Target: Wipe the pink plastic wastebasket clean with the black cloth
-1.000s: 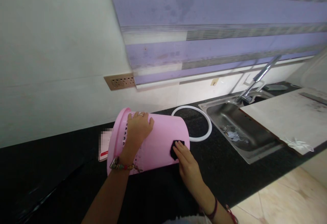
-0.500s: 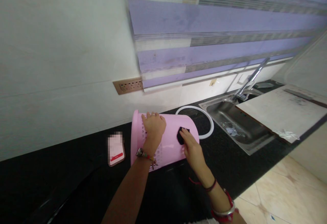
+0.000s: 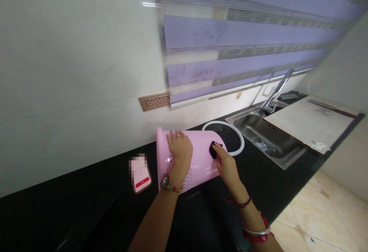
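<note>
A pink plastic basket point(image 3: 201, 156) with small holes in its wall lies on its side on the black countertop point(image 3: 94, 183). Its rim faces left and its base faces right. My left hand point(image 3: 181, 150) grips the wall near the rim, fingers bent over the upper side. In my right hand point(image 3: 227, 163) is a small black cloth or sponge point(image 3: 213, 150), pressed by the fingertips against the wall close to the base; its exact kind cannot be made out. Behind the base, a white ring point(image 3: 240, 140) lies flat on the counter.
Left of the basket lies a phone point(image 3: 142, 181). A steel sink point(image 3: 255, 129) with a faucet point(image 3: 277, 91) is on the right, partly covered by a pale board point(image 3: 313, 123). A wall socket point(image 3: 155, 101) and a striped blind point(image 3: 244, 33) are behind the counter.
The view has shifted slightly. My right hand has slid the black piece a little toward the base. The hole pattern sits lower, so the basket appears turned slightly toward me.
</note>
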Demonstrator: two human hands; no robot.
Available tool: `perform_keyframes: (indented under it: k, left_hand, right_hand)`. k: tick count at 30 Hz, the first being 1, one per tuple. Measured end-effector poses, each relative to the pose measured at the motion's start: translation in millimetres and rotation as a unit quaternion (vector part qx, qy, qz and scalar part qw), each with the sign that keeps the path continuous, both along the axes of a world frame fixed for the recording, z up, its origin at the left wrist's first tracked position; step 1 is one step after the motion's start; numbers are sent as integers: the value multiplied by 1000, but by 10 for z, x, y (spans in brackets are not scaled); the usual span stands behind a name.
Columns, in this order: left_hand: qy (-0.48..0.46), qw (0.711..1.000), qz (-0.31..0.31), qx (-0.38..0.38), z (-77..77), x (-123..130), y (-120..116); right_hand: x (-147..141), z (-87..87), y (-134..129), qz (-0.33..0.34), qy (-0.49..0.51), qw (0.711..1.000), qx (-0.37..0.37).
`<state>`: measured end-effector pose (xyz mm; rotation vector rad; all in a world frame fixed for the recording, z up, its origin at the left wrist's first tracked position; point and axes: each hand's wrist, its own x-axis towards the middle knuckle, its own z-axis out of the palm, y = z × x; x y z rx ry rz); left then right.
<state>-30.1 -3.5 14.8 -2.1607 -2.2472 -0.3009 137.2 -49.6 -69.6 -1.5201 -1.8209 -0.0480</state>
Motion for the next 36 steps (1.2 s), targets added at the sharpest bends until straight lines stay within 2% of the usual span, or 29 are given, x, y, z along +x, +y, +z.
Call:
perform_keyframes:
  k: [4,7,9,12,15,18,21,26,36]
  left_hand:
    - [20,999,-24,-14,118,2,-145]
    - [33,998,-59,9,197,-31,-266]
    - [35,998,-58,18,212,-85,-299]
    - [24,998,-35,44,197,-221,-286]
    - [4,995,48,89,175,-378,-243]
    - [-2,994,89,62,153,-468,-203]
    - [15,996,75,51,113,-481,-177]
    - [27,994,45,93,42,-486,-173]
    - [3,992,31,125,10,-514,-160]
  right_hand:
    - [-35,55,13,-4,-11,1000,-8]
    - [-36,115,56,-3,-28,999,-33]
    - [-38,151,98,-3,-37,999,-38]
    - [-42,176,151,0,-44,999,-30]
    - [-49,170,188,2,-42,999,-20]
    - [-67,149,220,-2,-30,999,-15]
    - [-87,123,243,-10,-15,1000,-15]
    - [-82,94,241,-15,-6,1000,-16]
    - [-75,65,252,-16,-9,1000,4]
